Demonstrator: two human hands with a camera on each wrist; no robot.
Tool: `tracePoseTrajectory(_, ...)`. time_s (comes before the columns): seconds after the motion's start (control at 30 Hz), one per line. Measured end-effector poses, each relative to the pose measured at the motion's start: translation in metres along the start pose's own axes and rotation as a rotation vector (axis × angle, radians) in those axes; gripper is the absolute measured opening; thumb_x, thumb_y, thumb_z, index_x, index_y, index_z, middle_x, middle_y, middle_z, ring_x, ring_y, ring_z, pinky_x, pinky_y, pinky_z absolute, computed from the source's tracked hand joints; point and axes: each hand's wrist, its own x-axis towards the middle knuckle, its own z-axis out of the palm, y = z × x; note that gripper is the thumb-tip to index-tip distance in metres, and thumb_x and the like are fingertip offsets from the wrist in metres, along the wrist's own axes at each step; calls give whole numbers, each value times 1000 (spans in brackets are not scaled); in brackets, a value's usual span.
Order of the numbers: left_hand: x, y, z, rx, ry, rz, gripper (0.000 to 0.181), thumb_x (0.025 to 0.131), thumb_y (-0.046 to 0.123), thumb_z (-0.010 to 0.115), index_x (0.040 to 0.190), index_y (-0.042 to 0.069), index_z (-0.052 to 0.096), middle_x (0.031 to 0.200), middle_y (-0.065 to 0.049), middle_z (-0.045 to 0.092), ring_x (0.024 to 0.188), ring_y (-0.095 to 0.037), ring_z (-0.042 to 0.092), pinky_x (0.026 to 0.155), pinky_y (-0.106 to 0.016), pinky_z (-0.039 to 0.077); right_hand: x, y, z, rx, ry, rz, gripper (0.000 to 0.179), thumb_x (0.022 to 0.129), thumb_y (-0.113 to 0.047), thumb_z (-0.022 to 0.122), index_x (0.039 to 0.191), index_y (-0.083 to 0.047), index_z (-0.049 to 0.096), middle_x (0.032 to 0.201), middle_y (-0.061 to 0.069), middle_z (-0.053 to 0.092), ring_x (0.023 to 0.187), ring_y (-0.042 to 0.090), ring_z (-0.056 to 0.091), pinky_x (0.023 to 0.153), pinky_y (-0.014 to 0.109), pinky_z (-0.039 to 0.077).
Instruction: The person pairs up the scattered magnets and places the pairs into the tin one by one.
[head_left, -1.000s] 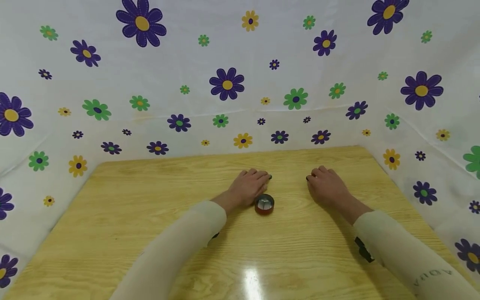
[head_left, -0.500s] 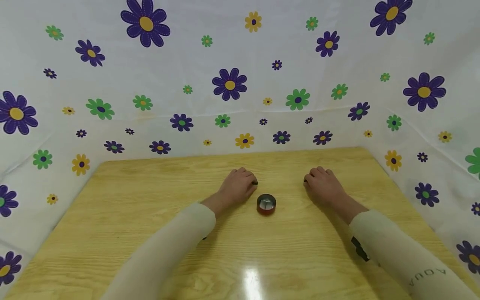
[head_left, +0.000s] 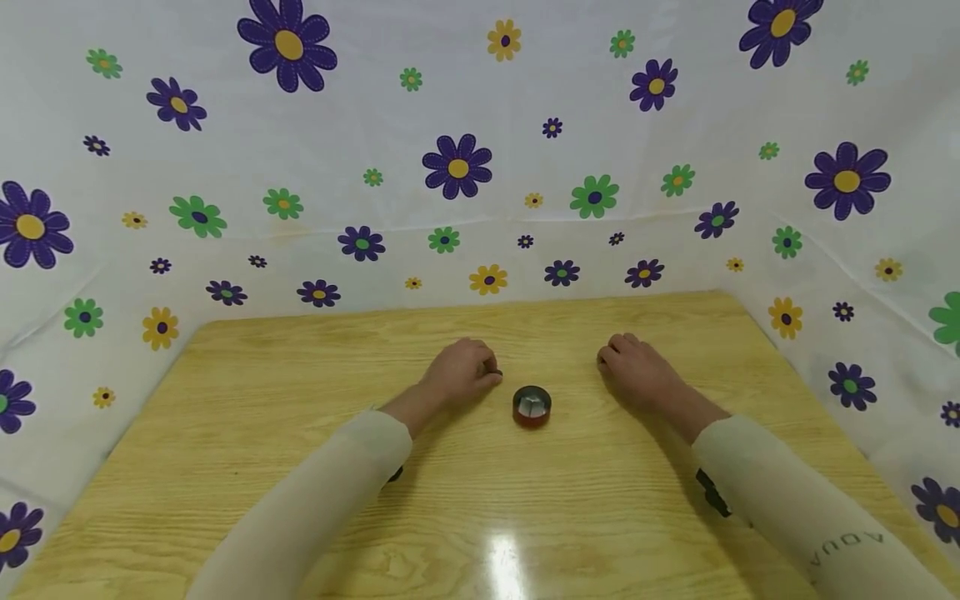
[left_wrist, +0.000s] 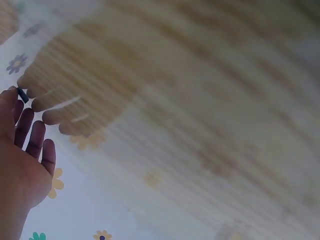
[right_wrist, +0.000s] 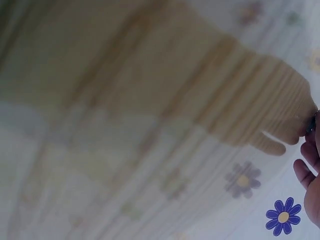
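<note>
My left hand is low over the middle of the table, thumb and index finger pinching a small dark piece, short and stick-like. Just to its right sits a small round thing with a black rim, reddish side and pale middle, like a roll of tape. Farther right, my right hand rests at the tabletop with bent fingers. In the right wrist view a small dark piece shows between its fingertips; most of it is hidden by the fingers.
The table has a light wood-grain top. White cloth printed with flowers hangs at the back and along both sides. A bright reflection lies near the front of the tabletop. Dark wrist devices show under both pale sleeves.
My left hand has moved left, away from the round thing, still pinching its dark piece. The right hand has shifted slightly left. The round thing stays in place.
</note>
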Motion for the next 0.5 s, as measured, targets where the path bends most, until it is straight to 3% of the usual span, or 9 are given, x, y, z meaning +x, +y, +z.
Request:
tracePoseTrajectory(0.13,-1,0,1,-12,-22,4,19,97,26,68,105,10,71,102,-5,66,99,-22,61,92,-39,50,1,-2,2,-30,-10,-14,19,103,-15,53,113,-2,63,107,11,57,99,27,53,86,44,49)
tracePoseTrajectory(0.3,-3,1,2,-46,-62,-23,20,98,24,65,108,7,71,104,-7,65,100,-23,61,92,-39,50,0,-2,5,-112,-33,37,22,105,-24,49,103,-3,58,100,10,56,96,28,53,84,47,46)
tracePoseTrajectory(0.5,-4,-1,4,-21,-104,-84,27,102,28,59,113,5,63,109,-8,61,104,-25,57,94,-40,47,0,-1,7,-71,-18,54,23,105,-24,51,100,-2,53,95,10,52,89,28,50,81,48,45)
